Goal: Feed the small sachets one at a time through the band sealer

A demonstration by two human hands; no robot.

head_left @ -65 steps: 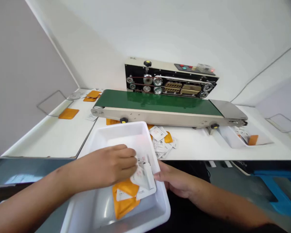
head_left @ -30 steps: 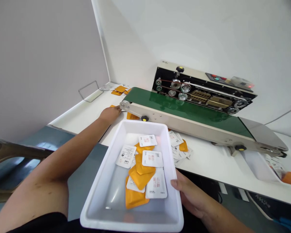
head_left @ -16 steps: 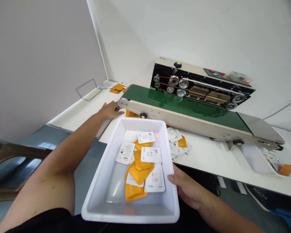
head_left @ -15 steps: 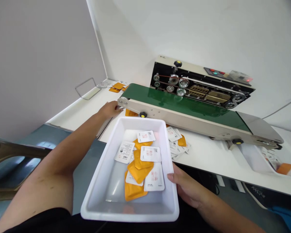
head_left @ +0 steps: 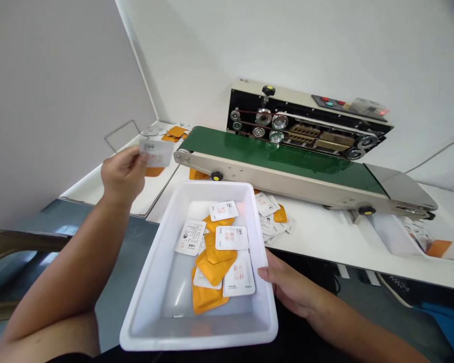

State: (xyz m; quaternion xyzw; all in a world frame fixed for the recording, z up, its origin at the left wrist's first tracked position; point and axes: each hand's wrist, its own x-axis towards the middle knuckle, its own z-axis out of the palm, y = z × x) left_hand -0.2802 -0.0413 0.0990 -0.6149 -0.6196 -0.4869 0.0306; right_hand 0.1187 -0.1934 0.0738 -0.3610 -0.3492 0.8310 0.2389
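Note:
My left hand (head_left: 123, 174) is raised to the left of the conveyor's end, thumb and fingers pinched on a white printed sachet (head_left: 161, 151), slightly blurred. An orange sachet (head_left: 154, 172) shows just below it; I cannot tell whether it is held too. My right hand (head_left: 287, 285) grips the right wall of a white plastic tub (head_left: 147, 330), thumb over the rim and fingers hidden underneath. Inside the tub, several orange sachets (head_left: 216, 264) and white sachets (head_left: 239, 275) lie loosely overlapped.
Behind the tub stands a band sealer (head_left: 310, 121) with a green conveyor belt (head_left: 242, 148). More sachets (head_left: 268, 219) lie under it on the white table (head_left: 318, 237), others (head_left: 174, 132) at the far left. A second tub (head_left: 389, 237) sits right; a chair (head_left: 26, 244) is at left.
My left hand has risen and moved left from beside the conveyor's end, now with a white sachet in its fingers. My right hand keeps its grip on the tub.

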